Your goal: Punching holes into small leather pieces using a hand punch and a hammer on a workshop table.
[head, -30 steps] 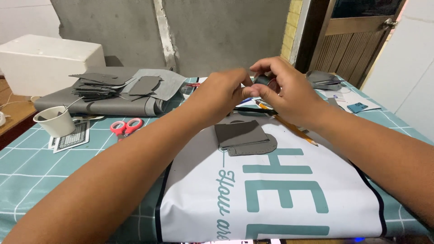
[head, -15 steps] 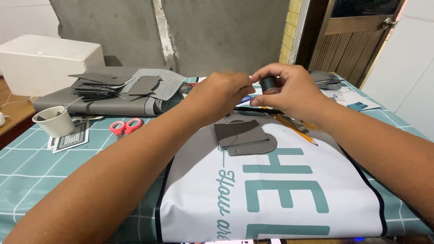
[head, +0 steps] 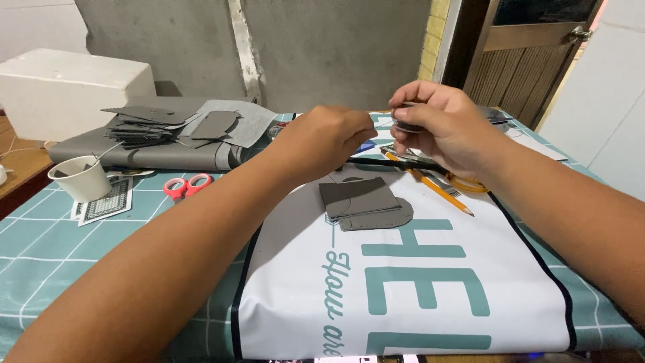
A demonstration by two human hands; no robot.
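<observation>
Head view: right hand point(head: 447, 128) pinches a small dark spool point(head: 408, 125) above the bench's far edge; left hand point(head: 329, 138), fingers closed, seems to pull thread. Grey leather pieces point(head: 363, 204) lie below.

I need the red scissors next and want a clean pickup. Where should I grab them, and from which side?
Take the scissors by the red handle loops, probably from above with the left hand. They lie flat on the checked tablecloth with the loops in full view; the blades are hard to make out.

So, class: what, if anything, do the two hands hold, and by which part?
The right hand pinches a small dark round spool by its rim. Whether the left hand holds anything cannot be told.
</observation>
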